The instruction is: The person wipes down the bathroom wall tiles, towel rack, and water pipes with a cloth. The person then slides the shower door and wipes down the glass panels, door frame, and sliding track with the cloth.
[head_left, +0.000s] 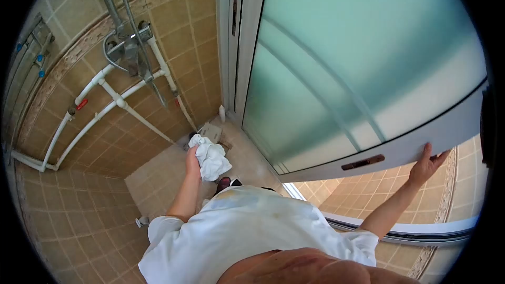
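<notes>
White and crumpled, a cloth [212,162] hangs in the left hand [193,164], whose fingers are closed on its near-left side; most of it spills forward, out over the floor [163,179]. The right hand [422,170] touches the lower edge of a sliding door [342,73], fingers spread on the pale frame; I cannot tell whether it grips the edge or only leans on it. Between that hand and the cloth, a dark slot handle [363,162] is set into the frame. The door has greenish frosted glass with curved bands across it, and stands to the right of the cloth, well apart from it. A track [405,237] runs below the right forearm.

Just past the cloth lies a squarish beige piece [210,132], partly hidden by it, and near the door's far corner stands a small white object [222,113], too small to make out. At left, white pipes [120,102] cross the brown tiles [173,37] beneath a metal tap [134,58], with a red lever [82,104] on one pipe. A dark shoe [223,183] shows beyond the hem of the white shirt [263,215], which is faintly stained
</notes>
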`<state>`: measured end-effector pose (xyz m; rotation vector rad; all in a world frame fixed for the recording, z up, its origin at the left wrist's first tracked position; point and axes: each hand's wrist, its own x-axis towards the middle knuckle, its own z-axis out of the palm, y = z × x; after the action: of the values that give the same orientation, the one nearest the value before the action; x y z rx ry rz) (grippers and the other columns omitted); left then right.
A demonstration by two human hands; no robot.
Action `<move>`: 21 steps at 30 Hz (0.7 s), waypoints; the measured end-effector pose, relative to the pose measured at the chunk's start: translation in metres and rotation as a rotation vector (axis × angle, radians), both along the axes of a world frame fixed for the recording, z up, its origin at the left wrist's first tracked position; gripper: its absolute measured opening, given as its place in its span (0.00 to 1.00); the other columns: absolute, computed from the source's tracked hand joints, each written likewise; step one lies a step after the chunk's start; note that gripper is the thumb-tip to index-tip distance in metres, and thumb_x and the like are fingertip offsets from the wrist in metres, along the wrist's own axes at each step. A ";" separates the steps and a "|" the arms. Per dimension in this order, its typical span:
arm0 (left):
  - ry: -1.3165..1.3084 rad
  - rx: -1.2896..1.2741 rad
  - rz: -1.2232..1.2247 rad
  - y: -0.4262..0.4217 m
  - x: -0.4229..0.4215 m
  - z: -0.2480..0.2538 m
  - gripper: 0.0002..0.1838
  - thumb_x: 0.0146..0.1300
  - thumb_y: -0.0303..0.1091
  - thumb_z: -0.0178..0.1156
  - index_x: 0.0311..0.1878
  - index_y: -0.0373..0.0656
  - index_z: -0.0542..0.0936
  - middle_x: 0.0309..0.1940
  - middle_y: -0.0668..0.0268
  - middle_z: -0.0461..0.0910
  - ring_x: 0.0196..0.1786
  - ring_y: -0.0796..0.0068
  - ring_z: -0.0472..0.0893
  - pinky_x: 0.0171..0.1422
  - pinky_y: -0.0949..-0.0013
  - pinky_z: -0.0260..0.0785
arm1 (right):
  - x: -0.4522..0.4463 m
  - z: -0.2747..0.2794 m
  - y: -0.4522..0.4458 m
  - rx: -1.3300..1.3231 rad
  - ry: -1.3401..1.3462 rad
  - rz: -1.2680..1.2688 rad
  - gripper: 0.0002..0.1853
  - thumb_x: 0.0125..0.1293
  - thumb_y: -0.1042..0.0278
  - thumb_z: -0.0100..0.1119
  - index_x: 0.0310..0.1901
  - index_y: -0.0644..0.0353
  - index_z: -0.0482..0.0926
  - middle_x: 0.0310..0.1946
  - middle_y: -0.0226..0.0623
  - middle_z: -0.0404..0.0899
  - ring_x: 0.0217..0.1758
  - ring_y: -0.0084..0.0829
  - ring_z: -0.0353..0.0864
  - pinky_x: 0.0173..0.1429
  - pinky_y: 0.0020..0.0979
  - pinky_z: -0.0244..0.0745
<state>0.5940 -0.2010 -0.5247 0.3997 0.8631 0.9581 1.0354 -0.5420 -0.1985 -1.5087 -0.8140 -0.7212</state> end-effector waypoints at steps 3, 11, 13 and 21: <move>0.075 0.076 -0.029 0.033 0.009 -0.014 0.16 0.60 0.37 0.53 0.49 0.39 0.75 0.43 0.63 0.78 0.45 0.71 0.78 0.53 0.68 0.69 | -0.002 0.002 -0.019 0.006 0.002 -0.031 0.36 0.65 0.74 0.54 0.70 0.64 0.46 0.68 0.43 0.53 0.67 0.35 0.56 0.69 0.34 0.51; 0.059 0.253 -0.103 0.078 0.094 0.076 0.20 0.61 0.31 0.54 0.56 0.35 0.71 0.48 0.62 0.76 0.49 0.70 0.77 0.55 0.69 0.68 | -0.005 0.003 -0.083 0.023 0.089 -0.182 0.34 0.67 0.72 0.52 0.69 0.63 0.47 0.66 0.43 0.57 0.65 0.35 0.60 0.67 0.32 0.56; 0.003 0.334 -0.155 0.093 0.116 0.099 0.20 0.61 0.30 0.54 0.56 0.36 0.70 0.48 0.62 0.76 0.49 0.70 0.76 0.54 0.69 0.68 | 0.006 -0.004 -0.108 0.040 0.120 -0.198 0.34 0.67 0.72 0.52 0.69 0.63 0.47 0.66 0.43 0.58 0.65 0.35 0.61 0.66 0.32 0.56; -0.084 0.616 -0.240 0.164 0.237 0.176 0.22 0.61 0.29 0.54 0.59 0.35 0.68 0.51 0.60 0.73 0.52 0.69 0.73 0.57 0.68 0.66 | -0.001 -0.040 -0.080 -0.340 -0.303 -0.951 0.39 0.63 0.63 0.58 0.69 0.67 0.48 0.71 0.49 0.44 0.73 0.44 0.43 0.74 0.40 0.38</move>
<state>0.8306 -0.0365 -0.3484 0.9607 0.4137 0.9952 1.0348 -0.6217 -0.2380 -2.1396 -0.4004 -1.5962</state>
